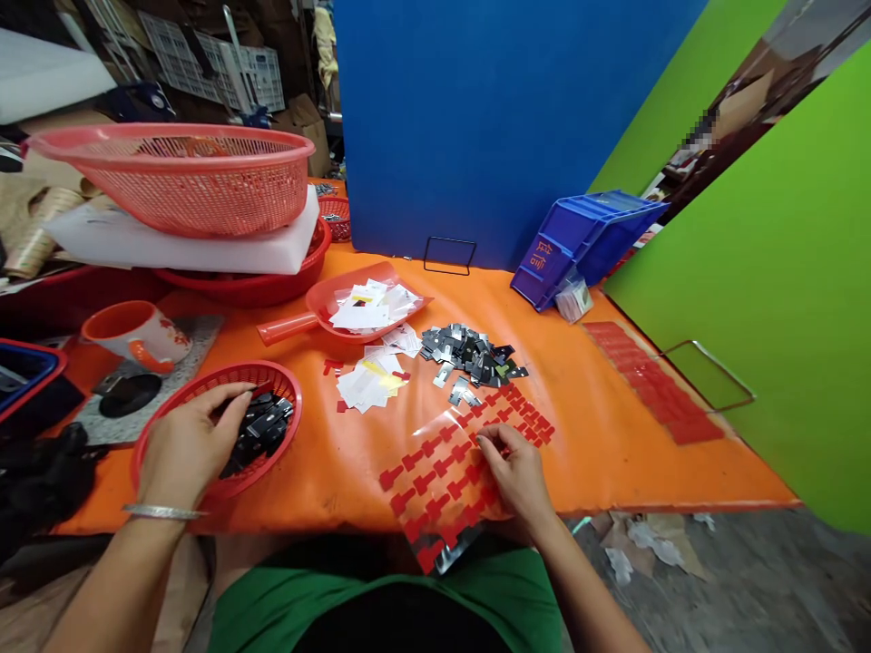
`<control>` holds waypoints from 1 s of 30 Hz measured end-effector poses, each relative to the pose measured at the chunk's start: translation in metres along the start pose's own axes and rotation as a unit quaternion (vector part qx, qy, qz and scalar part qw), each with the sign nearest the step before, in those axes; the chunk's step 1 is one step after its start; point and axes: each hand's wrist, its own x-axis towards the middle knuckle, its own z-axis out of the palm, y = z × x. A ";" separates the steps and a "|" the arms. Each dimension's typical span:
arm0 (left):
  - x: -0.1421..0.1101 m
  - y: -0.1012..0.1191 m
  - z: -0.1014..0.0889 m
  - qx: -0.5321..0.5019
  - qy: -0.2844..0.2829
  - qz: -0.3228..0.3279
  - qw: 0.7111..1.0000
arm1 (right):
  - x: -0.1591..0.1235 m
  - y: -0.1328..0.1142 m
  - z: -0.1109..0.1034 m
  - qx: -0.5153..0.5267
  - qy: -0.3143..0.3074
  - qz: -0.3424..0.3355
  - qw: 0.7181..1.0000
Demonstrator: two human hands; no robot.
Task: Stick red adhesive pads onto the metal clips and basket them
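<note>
My left hand (194,440) is over the red mesh basket (291,385), which holds a heap of small black plates (262,431). Its thumb and forefinger are pinched together at a small dark piece, only partly visible. On the orange table lies a clear sheet with rows of red adhesive stickers (442,467), its near end hanging over the edge. My right hand (521,472) rests above the sheet's right part with fingers closed in a pinch; what is between the fingertips, if anything, is hidden. Just beyond the sheet lies a pile of small metal plates (469,354).
A red dustpan (286,328) full of paper scraps lies behind, with more scraps (371,385) before it. At left are a mug (136,336) and a stacked pink basket (224,195). A blue bin (564,240) and another red sticker sheet (653,385) are at right.
</note>
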 end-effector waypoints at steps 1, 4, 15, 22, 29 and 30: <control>-0.003 -0.005 -0.001 0.042 0.025 0.028 0.998 | 0.007 -0.003 0.001 -0.018 0.005 -0.022 1.000; -0.018 0.003 0.008 0.002 0.102 0.123 0.987 | 0.035 -0.008 0.012 -0.076 0.009 -0.085 0.993; -0.106 0.055 0.099 -0.223 -0.102 0.301 0.922 | 0.102 -0.031 0.065 -0.401 -0.010 -0.065 0.914; -0.108 0.037 0.105 -0.234 -0.174 0.223 0.930 | 0.100 -0.024 0.062 -0.391 0.000 -0.052 0.919; -0.100 0.038 0.105 -0.253 -0.211 0.113 0.937 | 0.091 -0.001 0.061 -0.220 0.033 -0.092 0.971; -0.100 0.039 0.107 -0.259 -0.209 0.104 0.937 | 0.090 0.000 0.062 -0.218 0.034 -0.089 0.971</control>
